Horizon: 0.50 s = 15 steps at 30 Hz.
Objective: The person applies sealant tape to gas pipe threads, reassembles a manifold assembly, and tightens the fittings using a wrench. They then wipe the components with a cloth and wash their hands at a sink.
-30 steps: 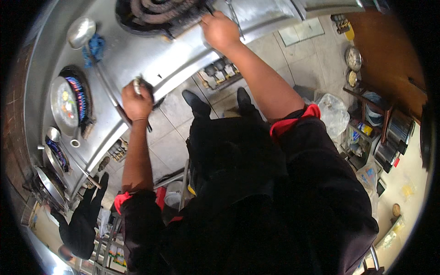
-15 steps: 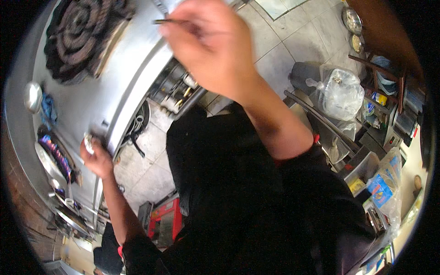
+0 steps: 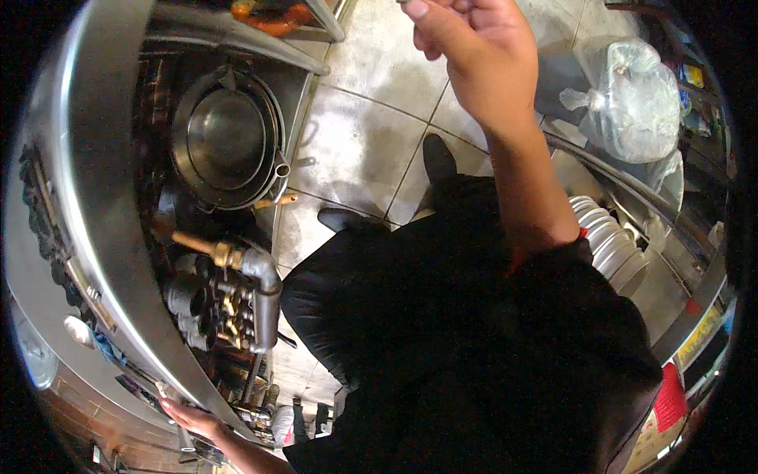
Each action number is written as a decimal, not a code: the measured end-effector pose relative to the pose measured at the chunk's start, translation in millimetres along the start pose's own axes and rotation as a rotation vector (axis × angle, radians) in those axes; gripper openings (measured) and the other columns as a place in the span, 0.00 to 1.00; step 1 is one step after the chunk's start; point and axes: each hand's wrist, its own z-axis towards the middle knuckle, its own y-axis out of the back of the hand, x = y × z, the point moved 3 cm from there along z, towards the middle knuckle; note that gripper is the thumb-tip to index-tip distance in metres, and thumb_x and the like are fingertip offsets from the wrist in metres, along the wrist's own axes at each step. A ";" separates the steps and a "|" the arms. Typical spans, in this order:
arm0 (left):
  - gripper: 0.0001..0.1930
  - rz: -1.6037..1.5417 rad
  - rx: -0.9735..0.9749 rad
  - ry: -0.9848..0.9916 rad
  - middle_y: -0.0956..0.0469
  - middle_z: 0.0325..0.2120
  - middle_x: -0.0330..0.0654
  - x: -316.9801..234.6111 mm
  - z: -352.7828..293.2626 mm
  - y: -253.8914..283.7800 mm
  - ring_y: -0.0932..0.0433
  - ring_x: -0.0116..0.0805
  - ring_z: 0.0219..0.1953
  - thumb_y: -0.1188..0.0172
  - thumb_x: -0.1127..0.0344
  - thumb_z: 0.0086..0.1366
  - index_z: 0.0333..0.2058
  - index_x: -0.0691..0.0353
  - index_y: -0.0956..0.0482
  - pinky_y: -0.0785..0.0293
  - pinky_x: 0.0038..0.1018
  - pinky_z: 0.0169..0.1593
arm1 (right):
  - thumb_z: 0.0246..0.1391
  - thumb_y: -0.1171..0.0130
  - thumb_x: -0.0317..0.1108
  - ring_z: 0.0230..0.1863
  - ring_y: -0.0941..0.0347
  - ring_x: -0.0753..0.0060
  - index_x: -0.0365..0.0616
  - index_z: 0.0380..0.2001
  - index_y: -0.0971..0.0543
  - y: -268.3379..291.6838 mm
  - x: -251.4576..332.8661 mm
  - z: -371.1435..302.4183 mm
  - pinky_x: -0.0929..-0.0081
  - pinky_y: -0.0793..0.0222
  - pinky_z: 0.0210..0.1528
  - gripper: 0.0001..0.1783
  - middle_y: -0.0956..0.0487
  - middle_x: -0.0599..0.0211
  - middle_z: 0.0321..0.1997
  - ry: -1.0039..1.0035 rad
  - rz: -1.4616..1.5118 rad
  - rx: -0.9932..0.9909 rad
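Observation:
My right hand [image 3: 493, 59] is raised at the top edge of the view. Its thumb and fingers are closed in a pinch, and the sliver of dark thing at the thumb tip is cut off by the frame. At the lower left, my left hand [image 3: 193, 419] is by the edge of the steel counter [image 3: 103, 229]. A small pale thing [image 3: 163, 389] shows at its fingertips, too small to name. Below the counter, stacked round pans [image 3: 229, 138] sit on a low shelf. Beside them are gas pipes and valves [image 3: 229, 300] with brass fittings.
A dark coiled burner [image 3: 47, 221] and a metal spoon [image 3: 79, 330] are on the counter. To the right hangs a clear plastic bag [image 3: 632, 110] above a metal rail [image 3: 624, 186]. White plates [image 3: 612, 241] stand in a row beneath. My shoes [image 3: 438, 162] are on the tiled floor [image 3: 371, 142].
The view has tilted, bringing the pans and pipes beneath the counter into sight. My right hand now reaches the top edge; the thin dark stick seen in it is mostly out of frame. My left hand appears lower.

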 end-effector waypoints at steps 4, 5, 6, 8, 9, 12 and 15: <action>0.30 -0.012 0.008 0.039 0.33 0.59 0.57 19.8 0.2 10.0 0.34 0.49 0.61 0.61 0.47 0.73 0.60 0.65 0.32 0.41 0.40 0.65 | 0.59 0.43 0.26 0.25 0.30 0.81 0.38 0.35 0.26 32.6 -59.5 17.2 0.83 0.32 0.30 0.03 0.25 0.71 0.29 0.053 -0.099 0.087; 0.29 0.077 0.033 -0.057 0.33 0.59 0.57 25.1 2.5 11.5 0.33 0.50 0.61 0.60 0.47 0.73 0.61 0.64 0.33 0.40 0.40 0.65 | 0.57 0.40 0.33 0.25 0.30 0.82 0.41 0.30 0.25 51.7 -75.2 18.9 0.79 0.32 0.28 0.07 0.26 0.73 0.23 0.161 -0.370 0.142; 0.29 0.205 0.044 -0.292 0.33 0.59 0.57 26.4 5.8 15.3 0.33 0.52 0.61 0.60 0.48 0.73 0.62 0.64 0.35 0.39 0.41 0.64 | 0.58 0.40 0.35 0.25 0.30 0.81 0.42 0.31 0.25 77.0 -104.1 12.7 0.77 0.31 0.29 0.09 0.26 0.73 0.22 -0.033 -0.507 0.065; 0.29 0.515 0.029 -0.989 0.34 0.60 0.57 26.7 6.8 13.8 0.33 0.54 0.60 0.58 0.48 0.72 0.64 0.63 0.38 0.37 0.43 0.63 | 0.59 0.42 0.38 0.25 0.29 0.77 0.41 0.31 0.25 125.7 -170.6 -23.9 0.73 0.31 0.29 0.11 0.25 0.70 0.22 -0.305 -0.629 0.014; 0.30 0.499 0.055 -0.950 0.34 0.60 0.56 34.7 11.1 14.1 0.32 0.55 0.60 0.58 0.49 0.72 0.65 0.62 0.39 0.36 0.44 0.62 | 0.59 0.43 0.39 0.25 0.28 0.74 0.41 0.32 0.26 149.0 -209.2 -54.1 0.71 0.30 0.30 0.12 0.24 0.68 0.22 -0.476 -0.658 -0.014; 0.30 0.478 0.068 -0.761 0.35 0.61 0.56 47.6 23.2 18.5 0.34 0.54 0.61 0.58 0.49 0.72 0.65 0.62 0.41 0.38 0.45 0.63 | 0.56 0.45 0.38 0.26 0.24 0.56 0.39 0.33 0.23 189.1 -317.6 -184.4 0.59 0.29 0.31 0.12 0.21 0.52 0.27 -0.621 -1.111 0.308; 0.30 0.501 0.082 -0.711 0.36 0.61 0.55 43.7 24.7 18.6 0.36 0.54 0.62 0.58 0.49 0.72 0.66 0.61 0.43 0.40 0.45 0.64 | 0.52 0.44 0.38 0.32 0.23 0.58 0.41 0.34 0.19 205.8 -398.0 -338.8 0.60 0.27 0.38 0.12 0.19 0.56 0.31 -0.791 -1.280 0.750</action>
